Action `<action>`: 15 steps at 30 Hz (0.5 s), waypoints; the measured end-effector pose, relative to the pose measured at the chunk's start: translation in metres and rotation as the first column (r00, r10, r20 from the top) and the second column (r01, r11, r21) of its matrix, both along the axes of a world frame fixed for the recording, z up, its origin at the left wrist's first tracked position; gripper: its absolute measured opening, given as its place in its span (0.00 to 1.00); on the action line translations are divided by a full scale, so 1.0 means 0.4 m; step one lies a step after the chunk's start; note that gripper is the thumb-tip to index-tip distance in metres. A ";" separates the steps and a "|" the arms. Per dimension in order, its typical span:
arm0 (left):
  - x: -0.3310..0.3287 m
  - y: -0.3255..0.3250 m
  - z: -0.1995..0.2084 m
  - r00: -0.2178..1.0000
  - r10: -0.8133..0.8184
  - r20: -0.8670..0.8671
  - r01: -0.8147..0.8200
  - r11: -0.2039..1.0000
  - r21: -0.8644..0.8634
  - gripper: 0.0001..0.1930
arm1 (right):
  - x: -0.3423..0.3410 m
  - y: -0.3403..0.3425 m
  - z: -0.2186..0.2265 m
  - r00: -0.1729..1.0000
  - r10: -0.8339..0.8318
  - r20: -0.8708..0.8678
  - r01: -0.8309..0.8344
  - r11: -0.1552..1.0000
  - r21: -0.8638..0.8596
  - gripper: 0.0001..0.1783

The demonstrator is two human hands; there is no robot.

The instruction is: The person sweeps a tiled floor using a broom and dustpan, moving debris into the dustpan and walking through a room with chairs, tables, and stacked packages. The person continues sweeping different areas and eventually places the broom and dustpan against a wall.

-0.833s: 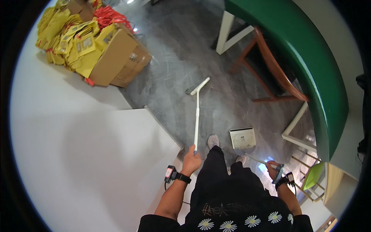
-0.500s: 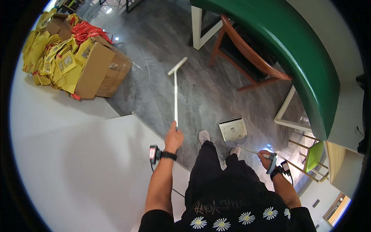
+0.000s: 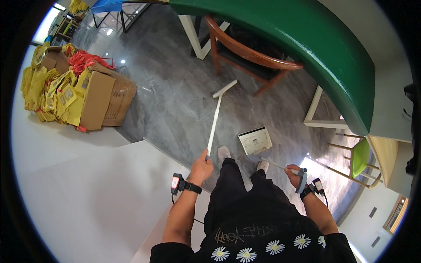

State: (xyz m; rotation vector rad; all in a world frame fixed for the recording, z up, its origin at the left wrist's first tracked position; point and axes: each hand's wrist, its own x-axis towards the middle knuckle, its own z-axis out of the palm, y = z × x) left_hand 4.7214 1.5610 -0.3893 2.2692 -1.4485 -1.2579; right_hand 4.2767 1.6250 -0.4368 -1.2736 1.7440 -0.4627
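My left hand (image 3: 201, 169) is closed round the grip of a long white broom (image 3: 213, 127). Its narrow T-shaped head (image 3: 225, 89) rests on the grey floor ahead of my feet; no bristles can be made out. At the right, my right hand (image 3: 294, 176) grips the grey-ended handle of a long-handled dustpan (image 3: 255, 141). The cream pan lies on the floor just in front of my shoes, its toothed edge toward me and its dark-lined edge facing away. Some dark specks show inside it.
A cardboard box (image 3: 97, 98) overflowing with yellow and red packaging stands at the far left. Ahead are a wooden chair (image 3: 250, 50) and a curved green table (image 3: 324, 57) on white legs. A green-seated chair (image 3: 360, 156) stands right; a white surface (image 3: 87, 188) fills the lower left.
The broom head has moved right across the floor, nearer the wooden chair, and the handle now slants. The view has turned a little to the right. Both hands keep their grips.
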 end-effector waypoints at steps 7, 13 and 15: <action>-0.194 -0.208 -0.101 0.988 -0.056 0.145 0.064 0.997 -0.051 0.22 | -0.091 -0.012 0.025 0.994 -0.109 -0.007 0.109 0.992 0.063 0.11; -0.353 -0.047 -0.074 0.938 -0.258 0.233 0.217 0.958 0.187 0.19 | -0.181 -0.064 0.037 0.998 -0.059 0.011 0.059 0.994 -0.087 0.10; -0.388 0.047 -0.032 0.919 -0.337 0.204 0.284 0.926 0.249 0.18 | -0.226 -0.077 0.029 0.999 -0.041 0.019 0.043 0.992 -0.121 0.10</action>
